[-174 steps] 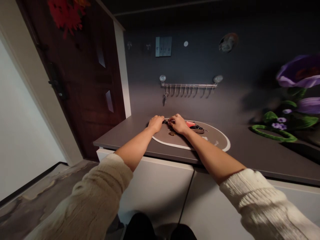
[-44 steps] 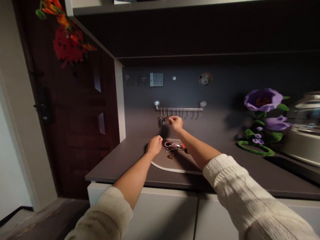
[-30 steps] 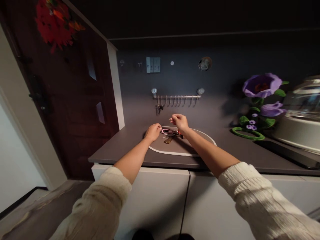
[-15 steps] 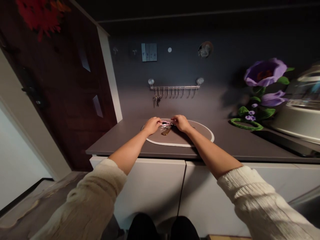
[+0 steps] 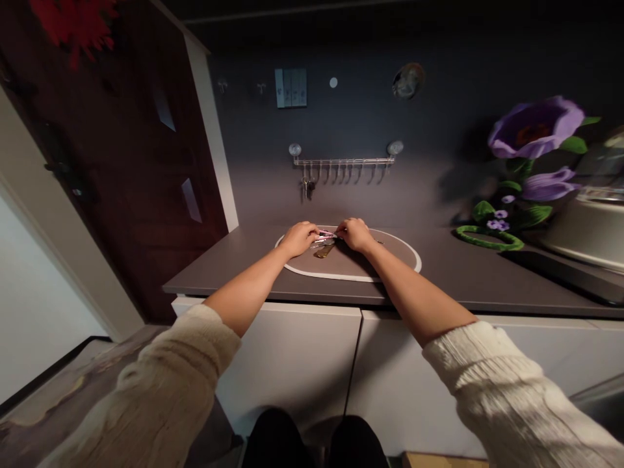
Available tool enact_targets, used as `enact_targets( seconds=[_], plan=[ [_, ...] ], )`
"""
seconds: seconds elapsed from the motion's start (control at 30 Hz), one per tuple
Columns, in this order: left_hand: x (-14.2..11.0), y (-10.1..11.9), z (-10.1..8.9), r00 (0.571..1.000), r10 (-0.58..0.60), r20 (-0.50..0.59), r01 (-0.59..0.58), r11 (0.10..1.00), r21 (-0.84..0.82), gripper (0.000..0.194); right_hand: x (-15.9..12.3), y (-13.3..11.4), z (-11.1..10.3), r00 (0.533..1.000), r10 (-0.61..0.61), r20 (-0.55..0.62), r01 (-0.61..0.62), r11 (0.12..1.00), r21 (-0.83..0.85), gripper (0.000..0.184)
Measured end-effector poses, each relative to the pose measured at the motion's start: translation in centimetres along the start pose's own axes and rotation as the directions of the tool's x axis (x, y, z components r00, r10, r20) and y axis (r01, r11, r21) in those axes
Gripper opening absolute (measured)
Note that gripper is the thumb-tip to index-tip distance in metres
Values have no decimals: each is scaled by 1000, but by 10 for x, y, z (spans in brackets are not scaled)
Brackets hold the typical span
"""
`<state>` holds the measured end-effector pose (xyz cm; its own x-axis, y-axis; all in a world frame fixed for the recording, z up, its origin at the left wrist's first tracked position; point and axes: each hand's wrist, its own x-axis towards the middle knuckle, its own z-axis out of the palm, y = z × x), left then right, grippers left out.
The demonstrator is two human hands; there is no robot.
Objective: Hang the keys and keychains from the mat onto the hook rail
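A bunch of keys with a pink ring (image 5: 325,238) lies on an oval grey mat with a white rim (image 5: 397,251) on the dark counter. My left hand (image 5: 298,237) and my right hand (image 5: 355,234) meet over it, both with fingers curled and pinching at the bunch from either side. A brass-coloured key sticks out just below the hands. On the wall behind, a metal hook rail (image 5: 345,162) carries one set of keys (image 5: 306,187) on its leftmost hook.
Dark counter (image 5: 234,270) over white cabinet doors. Purple artificial flowers with a green loop (image 5: 529,162) stand at the right, a metal pot (image 5: 589,221) beyond them. A dark wooden door (image 5: 121,162) is on the left. Wall switches (image 5: 291,87) sit above the rail.
My right hand came down from the hook rail, where a set of keys now hangs, and joined my left hand on the bunch on the mat.
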<state>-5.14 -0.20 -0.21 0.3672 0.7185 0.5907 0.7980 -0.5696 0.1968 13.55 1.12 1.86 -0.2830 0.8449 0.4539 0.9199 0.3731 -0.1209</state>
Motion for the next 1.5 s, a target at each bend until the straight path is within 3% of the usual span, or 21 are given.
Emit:
enact_targets(
  seconds=[0.23,0.4,0.53,0.7,0.83,1.17,1.5],
  plan=[
    [1,1,-1,1000,-2,-28,2,1000,-11,23,2,-4,-2,999,-25,-24,30,981,192,15],
    [0,6,-6,999,-15,-51,15,1000,0,27,4,-6,0,997,-15,-76,47,901,432,11],
    [0,12,-8,997,-16,-71,14,1000,-19,30,7,-6,4,992,4,-128,79,764,641,11],
    [0,17,-11,995,-10,-103,5,999,-44,28,6,-13,5,997,23,-70,47,530,847,15],
    [1,19,-12,993,-21,-115,18,999,-29,27,4,-20,4,998,29,-53,35,423,905,21],
    [4,18,-13,974,-52,-219,39,997,-63,23,5,-24,7,997,-29,-75,80,273,959,29],
    [5,20,-16,955,-101,-278,61,987,-150,21,2,-26,4,993,-57,-101,113,305,945,31]
  ],
)
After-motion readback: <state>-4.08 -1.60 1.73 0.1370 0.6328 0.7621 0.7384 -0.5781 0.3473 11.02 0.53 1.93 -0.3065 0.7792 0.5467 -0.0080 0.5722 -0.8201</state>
